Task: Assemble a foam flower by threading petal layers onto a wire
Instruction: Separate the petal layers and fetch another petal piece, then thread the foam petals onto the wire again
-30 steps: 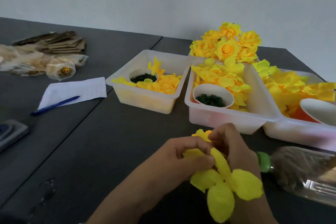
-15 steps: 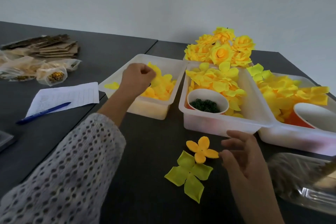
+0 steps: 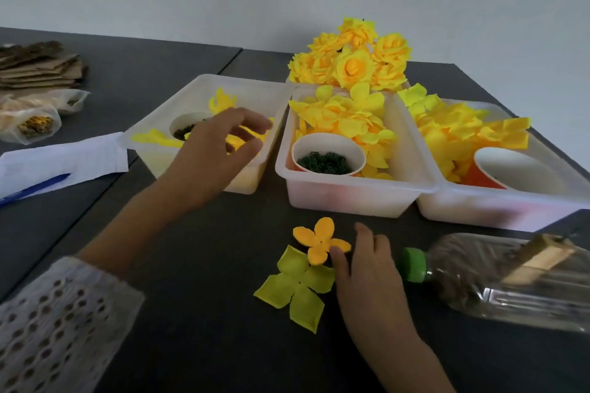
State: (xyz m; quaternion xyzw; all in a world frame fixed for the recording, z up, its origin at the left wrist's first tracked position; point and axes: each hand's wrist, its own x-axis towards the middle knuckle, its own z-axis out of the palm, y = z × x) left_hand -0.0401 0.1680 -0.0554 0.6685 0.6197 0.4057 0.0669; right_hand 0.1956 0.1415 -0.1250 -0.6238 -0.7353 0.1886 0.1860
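A small orange four-lobed petal layer (image 3: 314,241) lies on the dark table, overlapping the top of a larger yellow-green petal layer (image 3: 298,292). My right hand (image 3: 367,274) rests on the table beside them, its index fingertip touching a lobe of the orange layer. My left hand (image 3: 217,150) hovers over the near edge of the left bin (image 3: 204,81), fingers spread, with nothing visibly in it. That bin holds orange-yellow petals and a cup. I see no wire.
The middle bin (image 3: 348,199) holds yellow petals and a cup of green rings (image 3: 329,155); the right bin (image 3: 479,212) holds more petals. Finished yellow flowers (image 3: 351,57) stand behind. A plastic bottle (image 3: 510,281) lies at right. Paper (image 3: 64,156), a pen and bags sit at left.
The two petal layers left my hands and now lie on the table. My left hand reached into the left bin, then drew back with fingers opening. My right hand settled beside the orange layer.
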